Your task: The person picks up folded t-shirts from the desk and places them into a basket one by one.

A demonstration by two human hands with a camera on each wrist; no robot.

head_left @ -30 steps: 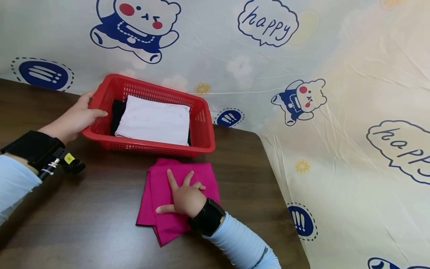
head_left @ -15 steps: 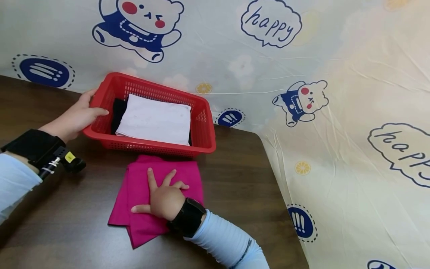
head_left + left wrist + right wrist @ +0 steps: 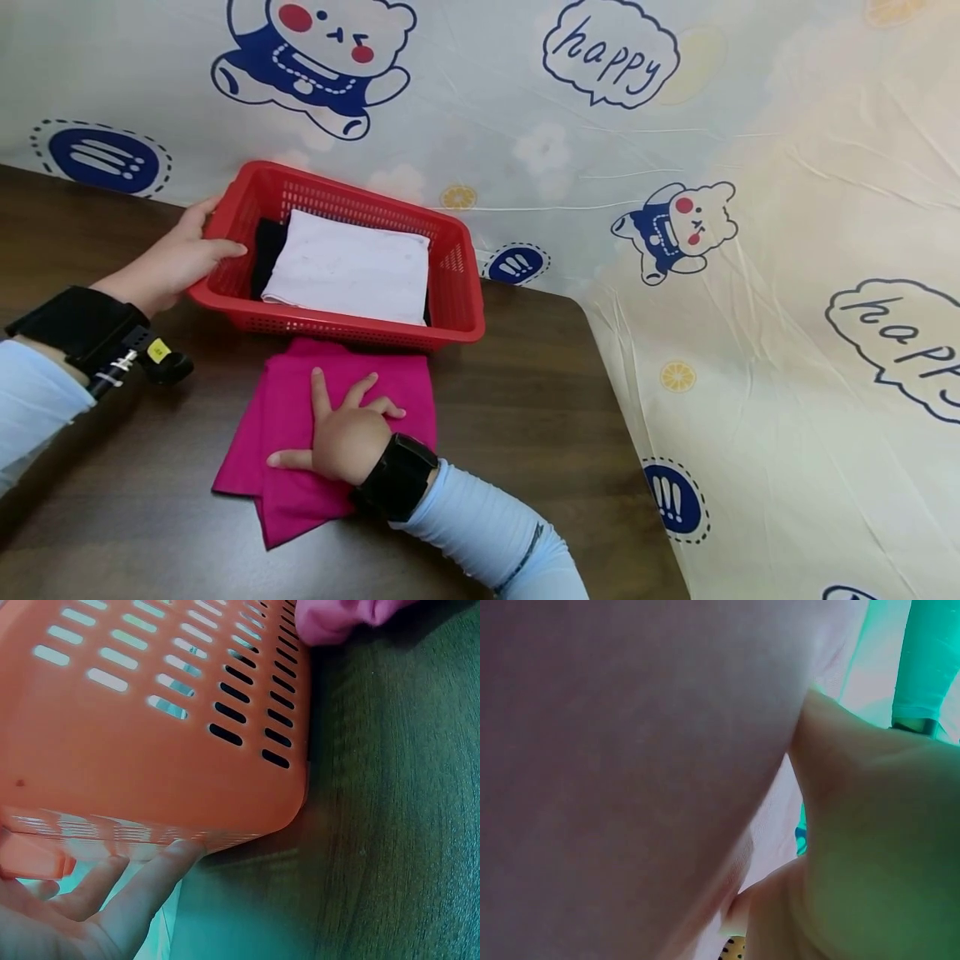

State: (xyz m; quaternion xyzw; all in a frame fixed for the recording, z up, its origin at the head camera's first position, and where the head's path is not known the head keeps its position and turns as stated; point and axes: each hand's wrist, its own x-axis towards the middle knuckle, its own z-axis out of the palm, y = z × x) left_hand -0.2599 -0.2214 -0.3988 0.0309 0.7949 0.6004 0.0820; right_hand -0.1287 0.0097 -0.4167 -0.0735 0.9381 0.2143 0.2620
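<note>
My left hand [image 3: 176,260] grips the left end of a red plastic basket [image 3: 337,327], thumb over the rim and fingers outside. From the left wrist view, fingers [image 3: 154,881] rest along the slotted basket wall [image 3: 150,772]. Inside the basket lies a folded white cloth [image 3: 348,268] on top of black fabric [image 3: 267,250]. A folded magenta cloth [image 3: 281,408] lies on the table just in front of the basket, its layers slightly askew. My right hand [image 3: 348,442] presses on it, fingers spread. The right wrist view is filled by blurred cloth and hand [image 3: 877,840].
The dark wooden table [image 3: 525,400] ends at a rounded far right corner. A printed sheet [image 3: 510,100] with bear drawings hangs behind the table and continues down its right side.
My right hand has slid the magenta cloth left along the table, and slightly toward the basket. The left hand and basket have hardly moved.
</note>
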